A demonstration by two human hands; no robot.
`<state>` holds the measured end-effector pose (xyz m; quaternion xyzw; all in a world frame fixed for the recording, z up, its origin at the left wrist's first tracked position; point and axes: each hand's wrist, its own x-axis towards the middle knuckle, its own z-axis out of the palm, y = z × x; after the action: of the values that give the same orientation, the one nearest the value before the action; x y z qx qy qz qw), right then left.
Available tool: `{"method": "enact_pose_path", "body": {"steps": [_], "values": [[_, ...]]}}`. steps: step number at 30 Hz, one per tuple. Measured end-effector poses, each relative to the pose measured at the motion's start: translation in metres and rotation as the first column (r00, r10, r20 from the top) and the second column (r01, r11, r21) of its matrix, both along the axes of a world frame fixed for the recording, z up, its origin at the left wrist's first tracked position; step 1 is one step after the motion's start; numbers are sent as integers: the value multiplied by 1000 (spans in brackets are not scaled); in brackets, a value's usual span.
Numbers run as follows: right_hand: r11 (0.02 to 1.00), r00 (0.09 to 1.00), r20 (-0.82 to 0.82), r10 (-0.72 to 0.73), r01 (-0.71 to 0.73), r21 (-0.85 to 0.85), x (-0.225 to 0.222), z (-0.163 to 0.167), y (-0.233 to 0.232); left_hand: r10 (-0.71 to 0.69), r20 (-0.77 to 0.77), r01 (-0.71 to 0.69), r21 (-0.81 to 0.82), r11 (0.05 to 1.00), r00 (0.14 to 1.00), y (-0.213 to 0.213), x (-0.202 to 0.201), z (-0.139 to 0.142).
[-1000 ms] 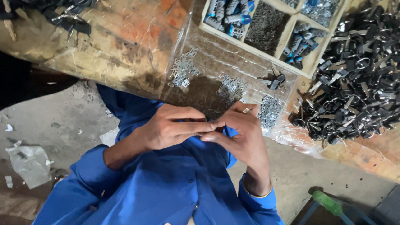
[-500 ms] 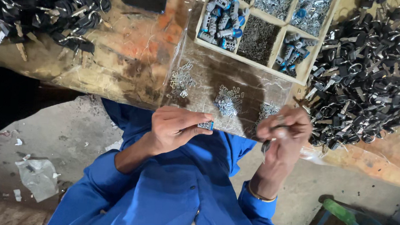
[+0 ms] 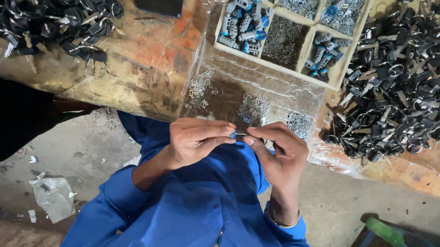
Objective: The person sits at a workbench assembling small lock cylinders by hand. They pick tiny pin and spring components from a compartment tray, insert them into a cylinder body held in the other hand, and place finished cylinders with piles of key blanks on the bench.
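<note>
Just below the wooden tray [image 3: 287,71] of parts, the person's left hand [image 3: 198,140] pinches a small blue-tipped cylinder [image 3: 233,135], its long axis level and pointing toward the right hand [image 3: 275,151], whose fingertips close in beside its end.

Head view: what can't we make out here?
- Small blue part pinched between left hand and right hand: mostly hidden by fingertips, shape unclear.
- Compartment tray: far end cut off by top edge.
- Loose metal bits on plastic sheet: too small to identify.
- Black pile: cut off at right edge.
</note>
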<state>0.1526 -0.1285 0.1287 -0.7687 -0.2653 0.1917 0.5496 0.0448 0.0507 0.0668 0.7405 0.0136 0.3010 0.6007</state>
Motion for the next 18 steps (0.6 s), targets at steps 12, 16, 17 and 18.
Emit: {"method": "enact_pose_path", "body": {"steps": [12,16,17,18], "values": [[874,872,-61,486,-484,46,64,40,-12,-244,-25,245,86,966,969,9,-10,8],[860,874,187,-448,479,-178,84,38,-17,-276,-36,278,88,957,961,7,-5,14],[859,841,282,-462,503,-94,94,37,-20,-291,-56,295,90,951,955,6,-5,18],[857,795,377,-476,515,-4,107,36,-23,-305,-69,310,97,946,950,6,-3,21]]}}
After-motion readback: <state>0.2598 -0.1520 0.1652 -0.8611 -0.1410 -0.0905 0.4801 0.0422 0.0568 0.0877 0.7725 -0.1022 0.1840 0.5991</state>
